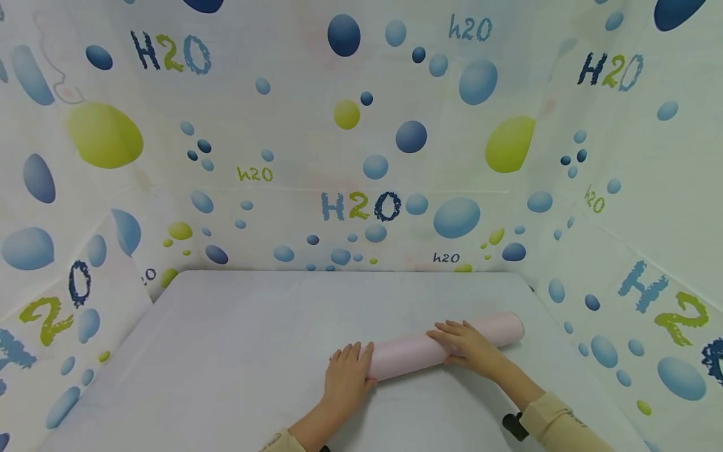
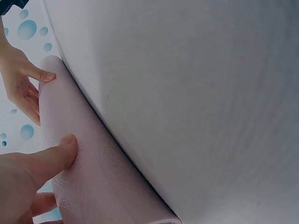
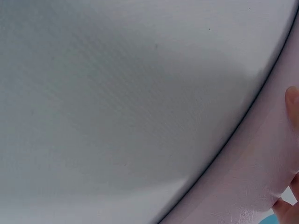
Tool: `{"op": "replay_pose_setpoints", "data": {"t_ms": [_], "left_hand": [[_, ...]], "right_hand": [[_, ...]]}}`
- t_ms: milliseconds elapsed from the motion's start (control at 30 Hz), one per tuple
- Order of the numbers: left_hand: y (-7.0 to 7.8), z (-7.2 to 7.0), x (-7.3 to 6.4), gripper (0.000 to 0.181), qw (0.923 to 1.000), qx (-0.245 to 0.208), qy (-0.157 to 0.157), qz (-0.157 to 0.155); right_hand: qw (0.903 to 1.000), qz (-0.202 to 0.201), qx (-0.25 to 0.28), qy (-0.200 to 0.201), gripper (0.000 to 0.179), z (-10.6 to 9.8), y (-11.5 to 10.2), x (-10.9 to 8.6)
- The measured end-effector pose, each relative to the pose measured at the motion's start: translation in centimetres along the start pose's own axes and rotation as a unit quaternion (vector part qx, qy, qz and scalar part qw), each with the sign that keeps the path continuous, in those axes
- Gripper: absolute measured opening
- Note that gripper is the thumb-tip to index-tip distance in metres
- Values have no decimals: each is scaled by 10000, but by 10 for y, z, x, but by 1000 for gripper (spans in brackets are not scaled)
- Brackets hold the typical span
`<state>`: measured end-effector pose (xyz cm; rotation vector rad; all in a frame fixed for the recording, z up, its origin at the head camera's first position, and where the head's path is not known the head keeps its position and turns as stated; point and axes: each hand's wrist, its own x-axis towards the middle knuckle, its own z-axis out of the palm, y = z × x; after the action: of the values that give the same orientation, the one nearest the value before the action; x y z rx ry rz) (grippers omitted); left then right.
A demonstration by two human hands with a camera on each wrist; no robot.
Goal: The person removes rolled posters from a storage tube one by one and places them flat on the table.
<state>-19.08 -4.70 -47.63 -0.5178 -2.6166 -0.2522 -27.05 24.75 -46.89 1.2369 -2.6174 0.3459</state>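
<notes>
A pale pink roll of textured sheet [image 1: 403, 356] lies slantwise on the white tabletop, its right end farther back. My left hand [image 1: 346, 383] grips its left end, thumb on the near side and fingers over the far side. Farther right, my right hand [image 1: 473, 349] holds the roll the same way, and the right end sticks out past it. In the left wrist view, the thumb of the left hand [image 2: 42, 163] presses the creased pink surface. The right wrist view catches only part of the right hand [image 3: 293, 109] at its edge.
The white table [image 1: 237, 345] stretches out to the left and behind the roll. Around it hang white sheets [image 1: 294, 125] printed with blue and green drops and H2O lettering. A small black object [image 1: 515, 427] shows beside the right sleeve [image 1: 556, 417].
</notes>
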Motion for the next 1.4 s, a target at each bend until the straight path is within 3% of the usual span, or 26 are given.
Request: {"op": "replay_pose_setpoints", "data": {"t_ms": [200,400,600,767,867,967,1167,1267,1333,1400], "left_hand": [[-1,0,0,63,10000,-59,44,46],[-5,-2,2,61,9995,-132,-291,86],[-16,-10,5,58,9933,-493,-1003,287],[-31,-23,9,56,9753,-1349,-1734,241],[-41,-34,9,52,9648,-1904,-1811,17],[-52,-43,6,51,9555,-2406,-1665,-372],[-67,-45,-2,43,9379,-2988,-967,-1476],[-72,-43,-7,34,9224,-3272,-591,-1964],[-75,-42,-10,30,9115,-3413,-526,-2235],[-78,-42,-13,27,8915,-3699,-640,-2535]], "right_hand": [[9999,95,131,-2,67,1,0,-1],[9990,300,325,-69,66,0,-2,0],[9969,572,499,-226,65,1,-1,1],[9961,648,575,-154,66,4,1,2],[9962,630,594,-43,67,6,2,2],[9954,714,636,-62,67,6,1,3],[9930,829,832,-84,65,3,-4,4],[9918,864,937,-56,65,3,-5,4],[9915,888,947,-56,65,3,-5,4],[9911,904,972,-53,65,4,-5,3]]}}
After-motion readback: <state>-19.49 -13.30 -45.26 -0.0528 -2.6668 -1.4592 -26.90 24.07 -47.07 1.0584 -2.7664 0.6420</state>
